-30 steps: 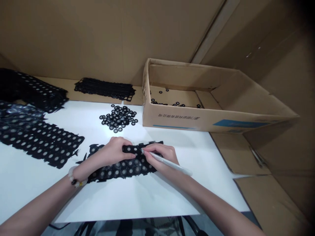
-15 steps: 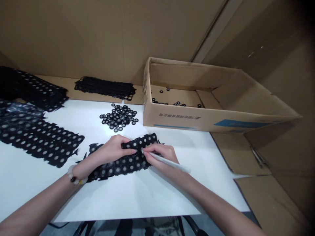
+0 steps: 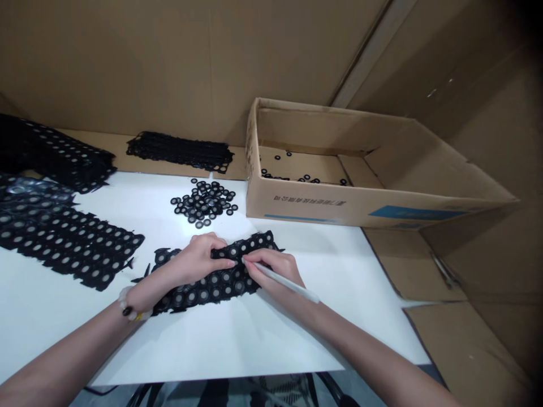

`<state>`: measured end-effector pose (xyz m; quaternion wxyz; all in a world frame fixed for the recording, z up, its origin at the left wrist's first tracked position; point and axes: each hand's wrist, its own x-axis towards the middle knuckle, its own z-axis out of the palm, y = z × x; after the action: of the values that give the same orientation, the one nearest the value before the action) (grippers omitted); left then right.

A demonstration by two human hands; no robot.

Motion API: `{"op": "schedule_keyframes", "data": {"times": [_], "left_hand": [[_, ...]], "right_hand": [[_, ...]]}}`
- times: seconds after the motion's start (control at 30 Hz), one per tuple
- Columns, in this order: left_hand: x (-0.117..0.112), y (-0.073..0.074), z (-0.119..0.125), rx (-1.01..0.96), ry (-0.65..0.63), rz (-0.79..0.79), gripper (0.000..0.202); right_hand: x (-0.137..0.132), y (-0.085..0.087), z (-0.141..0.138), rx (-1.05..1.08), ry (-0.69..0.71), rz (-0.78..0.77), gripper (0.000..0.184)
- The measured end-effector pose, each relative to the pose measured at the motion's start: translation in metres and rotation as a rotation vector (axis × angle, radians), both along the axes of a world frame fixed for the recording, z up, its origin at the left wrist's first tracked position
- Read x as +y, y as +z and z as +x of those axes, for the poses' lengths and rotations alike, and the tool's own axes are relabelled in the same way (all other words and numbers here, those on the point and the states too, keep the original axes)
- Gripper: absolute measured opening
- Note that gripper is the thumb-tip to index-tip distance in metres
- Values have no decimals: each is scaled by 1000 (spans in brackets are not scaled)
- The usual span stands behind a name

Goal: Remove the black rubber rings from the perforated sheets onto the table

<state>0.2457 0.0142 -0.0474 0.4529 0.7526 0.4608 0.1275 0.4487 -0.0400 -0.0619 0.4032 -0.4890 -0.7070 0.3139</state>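
A black rubber sheet [image 3: 216, 293] with rows of round rings lies on the white table in front of me. My left hand [image 3: 199, 257] grips its upper edge, fingers behind and thumb stretched across the front. In my right hand [image 3: 274, 268] is a slim white pen-like tool [image 3: 292, 286], held as one holds a pen. Its tip meets the sheet close to my left thumb; the exact contact is hidden by my fingers. Just beyond my hands sits a pile of loose black rings [image 3: 206, 202].
An open cardboard box [image 3: 314, 200] with several loose rings inside stands at the back right. More ringed sheets [image 3: 72, 243] lie at the left, beside a dark stack [image 3: 63, 152]. Another black stack [image 3: 180, 151] rests against the cardboard wall. Metal tweezers [image 3: 444, 271] lie at the right.
Little differs. The pen-like tool's rear end has swung slightly left and down, and the sheet's right end has shifted a touch. Both hands keep their holds.
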Motion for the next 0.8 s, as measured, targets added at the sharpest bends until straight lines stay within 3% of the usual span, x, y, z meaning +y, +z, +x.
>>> {"op": "schedule_keyframes", "data": {"times": [0.23,0.47,0.8], "left_hand": [[6,13,-8,62,14,31,21],[-4,6,3,26,35,128,20],[-4,5,3,11,60,143,16]], "right_hand": [[3,17,8,19,-101,-105,9],[0,16,2,102,-8,-13,9],[1,15,2,93,-34,-9,8]]}}
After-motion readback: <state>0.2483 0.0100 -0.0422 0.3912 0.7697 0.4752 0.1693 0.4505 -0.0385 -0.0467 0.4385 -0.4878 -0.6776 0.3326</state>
